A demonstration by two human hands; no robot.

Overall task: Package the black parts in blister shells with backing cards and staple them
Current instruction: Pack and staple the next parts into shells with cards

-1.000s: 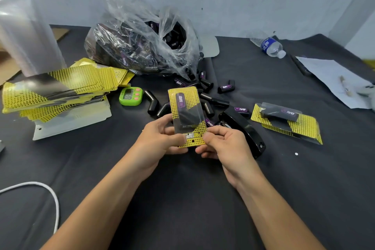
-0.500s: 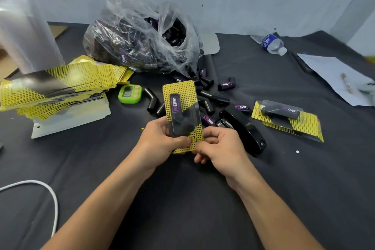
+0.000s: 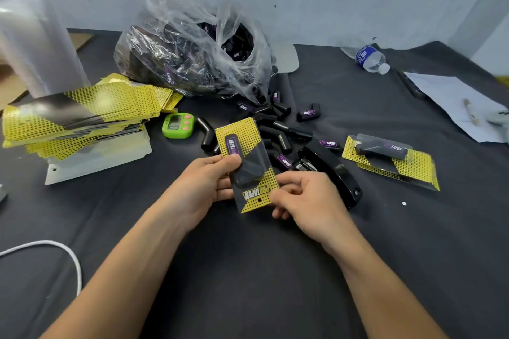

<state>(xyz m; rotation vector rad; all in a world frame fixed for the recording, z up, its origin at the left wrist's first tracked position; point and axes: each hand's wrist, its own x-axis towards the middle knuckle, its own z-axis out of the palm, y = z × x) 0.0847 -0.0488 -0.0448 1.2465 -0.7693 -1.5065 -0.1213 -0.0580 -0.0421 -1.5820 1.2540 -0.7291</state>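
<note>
Two hands on one pack. Your left hand (image 3: pixel 203 181) pinches the blister pack (image 3: pixel 242 132) along its left edge, with the thumb pressed on the front of the clear shell (image 3: pixel 249 170) and the fingers curled behind. Your right hand (image 3: pixel 305 201) pinches the lower right corner of the yellow dotted backing card (image 3: pixel 268 180), thumb in front, fingertips behind. You hold the pack above the black table cloth (image 3: pixel 248 283), its top end leaning away from you and slightly left. One black part (image 3: pixel 230 146) with a purple label sits inside the shell.

Black stapler (image 3: pixel 330 170) lies on the cloth just beyond your right hand; cannot tell if they touch. One finished pack (image 3: pixel 391 159) lies flat further right. Several loose black parts (image 3: pixel 278 132) are scattered behind the held pack, at the mouth of a clear plastic bag (image 3: pixel 192 55) full of more. Far left, a stack of backing cards (image 3: pixel 82 115) rests on a pile of clear shells (image 3: pixel 99 157). Green timer (image 3: pixel 177 125) sits between that stack and the loose parts. Plastic water bottle (image 3: pixel 369 59) lies on its side at back right, a sheet of paper (image 3: pixel 454 107) at the right edge, and a white cable (image 3: pixel 55 250) loops in at lower left.
</note>
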